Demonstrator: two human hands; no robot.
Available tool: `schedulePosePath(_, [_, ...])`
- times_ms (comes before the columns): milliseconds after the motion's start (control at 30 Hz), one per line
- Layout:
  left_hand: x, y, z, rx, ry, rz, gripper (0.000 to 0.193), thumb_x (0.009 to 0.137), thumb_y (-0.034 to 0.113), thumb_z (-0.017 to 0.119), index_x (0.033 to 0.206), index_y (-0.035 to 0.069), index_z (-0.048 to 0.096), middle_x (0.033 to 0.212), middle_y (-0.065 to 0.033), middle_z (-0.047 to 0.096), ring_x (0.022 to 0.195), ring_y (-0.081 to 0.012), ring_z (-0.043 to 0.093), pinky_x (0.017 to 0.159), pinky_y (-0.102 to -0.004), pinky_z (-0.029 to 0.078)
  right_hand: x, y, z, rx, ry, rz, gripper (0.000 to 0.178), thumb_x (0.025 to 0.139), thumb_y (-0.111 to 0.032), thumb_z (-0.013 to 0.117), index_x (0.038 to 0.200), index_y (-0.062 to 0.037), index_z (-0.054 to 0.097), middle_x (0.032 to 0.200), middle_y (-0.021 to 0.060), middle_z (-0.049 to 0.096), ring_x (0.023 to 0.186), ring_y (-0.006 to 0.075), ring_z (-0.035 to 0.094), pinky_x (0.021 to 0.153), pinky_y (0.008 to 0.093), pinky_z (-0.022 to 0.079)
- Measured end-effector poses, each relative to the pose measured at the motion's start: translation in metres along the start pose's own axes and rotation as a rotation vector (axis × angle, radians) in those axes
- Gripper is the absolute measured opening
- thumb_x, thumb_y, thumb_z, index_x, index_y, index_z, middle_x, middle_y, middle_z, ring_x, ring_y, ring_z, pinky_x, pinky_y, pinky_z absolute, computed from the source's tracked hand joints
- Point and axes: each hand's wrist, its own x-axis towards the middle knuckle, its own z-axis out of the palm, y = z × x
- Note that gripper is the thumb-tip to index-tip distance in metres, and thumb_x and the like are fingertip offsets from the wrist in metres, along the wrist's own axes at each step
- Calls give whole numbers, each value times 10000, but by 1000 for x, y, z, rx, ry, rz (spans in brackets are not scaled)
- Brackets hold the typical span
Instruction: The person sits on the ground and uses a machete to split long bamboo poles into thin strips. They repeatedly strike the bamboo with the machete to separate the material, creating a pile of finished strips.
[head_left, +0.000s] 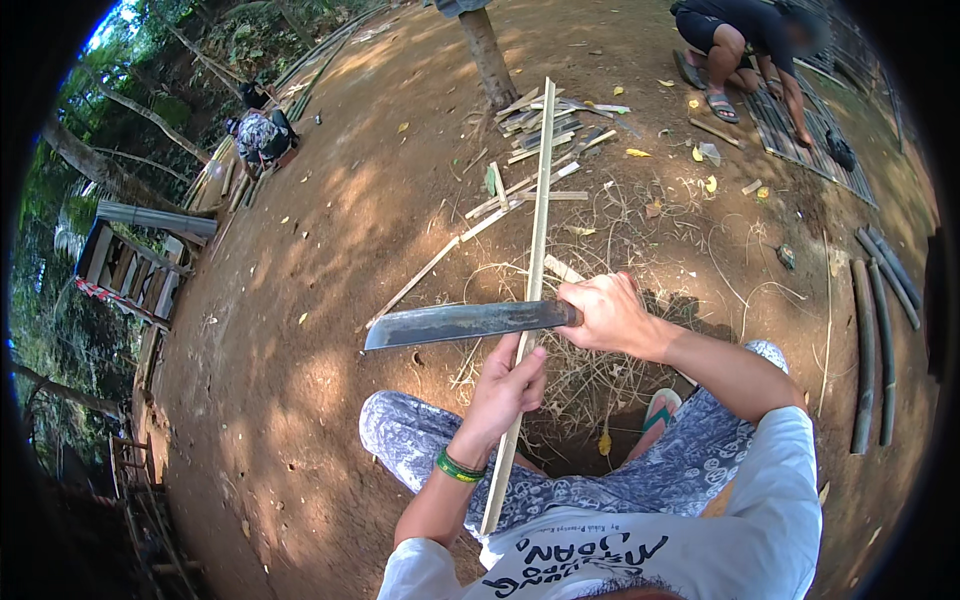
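A long, pale bamboo strip (542,215) runs from my lap up and away in front of me. My left hand (508,388), with a green band at its wrist, is closed around the strip's lower part. In my right hand (612,318) is the handle of a machete, its fingers wrapped round it. The dark, broad machete blade (460,323) points left and lies across the strip, just above my left hand. Curly shavings (590,385) cover the ground between my knees. Most of the handle is hidden by my right hand.
Split bamboo pieces (550,125) are piled by a thin tree trunk (486,55). Dark bamboo poles (863,355) lie at the right. A person (745,45) bends over a slatted bamboo panel (815,140) at the far right. Another person (262,135) crouches at the far left, beyond a small wooden shelter (135,265).
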Motion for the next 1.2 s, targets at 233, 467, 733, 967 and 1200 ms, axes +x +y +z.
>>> schedulePosePath(233, [-23, 4, 14, -3, -16, 53, 630, 1078, 113, 441, 1625, 172, 133, 697, 53, 314, 509, -56, 316, 460, -216, 280, 15, 15, -8, -22, 53, 4, 193, 722, -207, 740, 709, -86, 591, 559, 126, 578, 522, 353, 611, 515, 435, 479])
schedulePosePath(467, [-57, -5, 7, 85, 12, 16, 665, 1077, 109, 459, 1635, 158, 101, 657, 49, 350, 504, -53, 339, 462, -224, 323, 22, 47, -23, -100, -9, 92, 212, 735, -266, 699, 678, -92, 593, 564, 131, 587, 516, 349, 606, 520, 442, 481])
schedulePosePath(733, [-101, -25, -8, 113, 36, -74, 663, 1073, 84, 457, 1633, 141, 107, 648, 41, 370, 511, -65, 374, 467, -240, 344, 27, 72, -23, -145, -108, 313, 205, 735, -269, 679, 723, -67, 643, 578, 142, 615, 562, 343, 643, 576, 446, 511])
schedulePosePath(967, [-184, -57, -17, 158, -80, -184, 641, 1061, 73, 463, 1621, 137, 157, 745, 5, 413, 539, -79, 386, 506, -243, 341, 29, 173, -81, -202, 86, 731, 280, 781, -278, 666, 743, -1, 662, 602, 164, 633, 581, 322, 649, 614, 443, 500])
schedulePosePath(1200, [-141, -51, -48, -328, -83, -96, 535, 1077, 156, 439, 1576, 173, 247, 723, 21, 330, 529, -78, 317, 496, -236, 297, 29, 164, -74, 278, 284, 817, 283, 866, -250, 730, 712, -60, 589, 569, -31, 520, 501, 96, 462, 498, 345, 353])
